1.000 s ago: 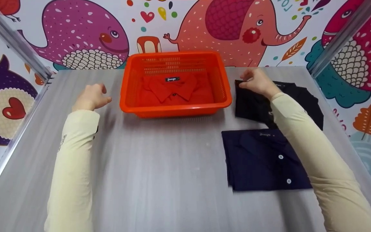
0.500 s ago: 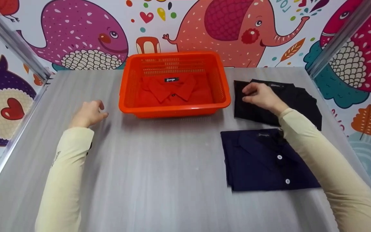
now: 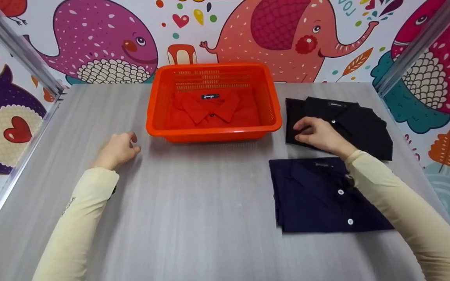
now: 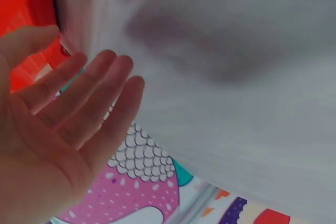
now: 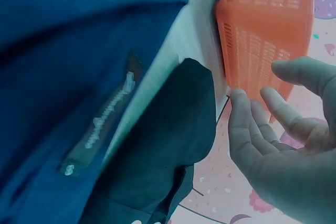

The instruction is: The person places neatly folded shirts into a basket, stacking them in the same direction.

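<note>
An orange plastic basket (image 3: 213,134) stands at the back middle, holding a folded red shirt (image 3: 225,113) with its collar toward me. To its right lies a folded black shirt (image 3: 365,128). Nearer to me is a folded navy shirt (image 3: 311,203) with white buttons. My right hand (image 3: 322,134) hovers over the black shirt's near left part, fingers loosely bent and holding nothing; the right wrist view shows a gap between thumb and fingers. Left of the basket, my left hand (image 3: 117,150) is above the table with relaxed fingers and an empty palm (image 4: 63,145).
The grey table (image 3: 193,210) ends at a wall printed with cartoon animals (image 3: 272,27). Metal frame posts (image 3: 41,70) stand at the left and right back corners. My right sleeve (image 3: 397,199) crosses above the navy shirt.
Both hands have drawn back toward me, the right one from the black shirt's far left corner to its near part. The shirts and basket stay in place.
</note>
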`<control>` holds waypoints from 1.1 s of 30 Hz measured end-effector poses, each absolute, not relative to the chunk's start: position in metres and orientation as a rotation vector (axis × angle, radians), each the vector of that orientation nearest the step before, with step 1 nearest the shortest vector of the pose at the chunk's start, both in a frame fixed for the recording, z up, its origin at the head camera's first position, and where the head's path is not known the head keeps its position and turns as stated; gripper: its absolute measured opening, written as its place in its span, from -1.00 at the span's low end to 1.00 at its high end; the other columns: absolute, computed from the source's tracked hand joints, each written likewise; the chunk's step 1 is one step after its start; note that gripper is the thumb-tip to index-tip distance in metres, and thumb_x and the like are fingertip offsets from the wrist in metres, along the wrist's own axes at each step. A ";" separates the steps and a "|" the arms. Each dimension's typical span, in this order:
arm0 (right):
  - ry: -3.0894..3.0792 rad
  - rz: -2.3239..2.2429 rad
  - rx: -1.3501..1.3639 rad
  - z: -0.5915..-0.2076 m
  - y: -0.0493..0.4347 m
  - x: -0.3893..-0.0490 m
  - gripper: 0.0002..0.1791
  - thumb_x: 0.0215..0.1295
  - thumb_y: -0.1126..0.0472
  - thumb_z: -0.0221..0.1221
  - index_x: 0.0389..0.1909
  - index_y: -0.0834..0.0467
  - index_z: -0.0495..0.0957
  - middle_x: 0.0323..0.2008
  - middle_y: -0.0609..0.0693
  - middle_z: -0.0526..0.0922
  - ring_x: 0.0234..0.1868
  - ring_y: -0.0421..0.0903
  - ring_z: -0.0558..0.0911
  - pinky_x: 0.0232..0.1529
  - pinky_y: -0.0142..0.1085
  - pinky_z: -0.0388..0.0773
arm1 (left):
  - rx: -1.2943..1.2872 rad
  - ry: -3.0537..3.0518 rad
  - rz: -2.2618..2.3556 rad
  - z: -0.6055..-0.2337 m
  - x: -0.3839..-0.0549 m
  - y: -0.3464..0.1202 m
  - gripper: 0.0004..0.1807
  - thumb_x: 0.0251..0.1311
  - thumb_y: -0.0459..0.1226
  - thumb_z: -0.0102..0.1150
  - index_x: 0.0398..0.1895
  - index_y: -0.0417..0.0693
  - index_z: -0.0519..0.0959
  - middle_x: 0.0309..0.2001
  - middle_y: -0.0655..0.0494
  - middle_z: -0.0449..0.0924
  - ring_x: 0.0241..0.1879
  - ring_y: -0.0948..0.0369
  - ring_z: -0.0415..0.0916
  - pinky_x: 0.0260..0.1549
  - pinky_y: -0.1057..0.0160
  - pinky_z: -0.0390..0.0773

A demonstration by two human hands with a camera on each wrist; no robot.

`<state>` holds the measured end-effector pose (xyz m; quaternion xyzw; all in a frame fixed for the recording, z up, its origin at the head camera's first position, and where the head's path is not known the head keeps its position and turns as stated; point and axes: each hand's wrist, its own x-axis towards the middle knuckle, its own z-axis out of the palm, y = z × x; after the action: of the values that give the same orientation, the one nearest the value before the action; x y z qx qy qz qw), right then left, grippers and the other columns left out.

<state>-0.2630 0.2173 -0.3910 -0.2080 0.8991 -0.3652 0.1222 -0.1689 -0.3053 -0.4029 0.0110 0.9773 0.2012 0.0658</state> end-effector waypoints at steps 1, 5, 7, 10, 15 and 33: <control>2.626 -1.061 -0.618 -0.391 0.219 -0.260 -0.71 0.19 0.39 0.25 -0.07 0.39 0.51 -0.03 0.28 0.56 -0.07 0.15 0.61 -0.23 -0.49 0.47 | 0.031 2.953 0.601 -0.403 -0.168 -0.303 -0.70 0.16 -0.34 0.11 -0.13 -0.44 0.48 -0.32 -0.31 0.57 -0.33 -0.16 0.52 -0.34 -0.11 0.48; 2.626 -1.050 -0.643 -0.391 0.224 -0.249 -0.72 0.19 0.40 0.25 -0.08 0.37 0.52 -0.03 0.28 0.55 -0.08 0.14 0.62 -0.22 -0.47 0.48 | 0.028 2.967 0.576 -0.404 -0.163 -0.295 -0.72 0.14 -0.34 0.12 -0.16 -0.42 0.50 -0.35 -0.26 0.56 -0.35 -0.14 0.50 -0.38 -0.10 0.47; 2.614 -1.063 -0.662 -0.391 0.228 -0.244 -0.72 0.19 0.41 0.25 -0.08 0.38 0.52 -0.03 0.29 0.54 -0.08 0.15 0.61 -0.21 -0.47 0.48 | 0.034 2.970 0.566 -0.405 -0.160 -0.291 -0.72 0.15 -0.34 0.13 -0.16 -0.42 0.50 -0.35 -0.26 0.57 -0.37 -0.14 0.51 -0.39 -0.10 0.48; 2.595 -1.092 -0.674 -0.393 0.234 -0.237 -0.71 0.19 0.42 0.25 -0.07 0.39 0.51 -0.04 0.29 0.53 -0.08 0.16 0.61 -0.20 -0.48 0.49 | 0.054 2.974 0.570 -0.406 -0.158 -0.285 -0.74 0.14 -0.35 0.14 -0.18 -0.41 0.50 -0.35 -0.27 0.57 -0.38 -0.14 0.51 -0.39 -0.11 0.48; 2.576 -1.107 -0.676 -0.397 0.245 -0.226 -0.71 0.21 0.42 0.24 -0.05 0.38 0.51 -0.03 0.27 0.53 -0.07 0.16 0.61 -0.20 -0.48 0.50 | 0.100 2.994 0.581 -0.407 -0.155 -0.275 -0.76 0.11 -0.36 0.17 -0.21 -0.40 0.50 -0.37 -0.26 0.57 -0.43 -0.14 0.50 -0.44 -0.12 0.48; 2.638 -1.212 -0.640 -0.398 0.294 -0.207 -0.71 0.20 0.39 0.27 -0.05 0.35 0.54 -0.08 0.23 0.57 -0.16 -0.11 0.65 -0.26 -0.51 0.52 | 0.219 3.016 0.476 -0.409 -0.152 -0.222 -0.86 0.06 -0.33 0.23 -0.38 -0.23 0.50 -0.52 -0.14 0.51 -0.50 -0.22 0.50 -0.55 -0.14 0.47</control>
<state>-0.2067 0.2943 -0.3982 -0.2144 0.8842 -0.4062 0.0845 -0.1520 -0.2219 -0.4087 0.0714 0.9845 0.1554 0.0400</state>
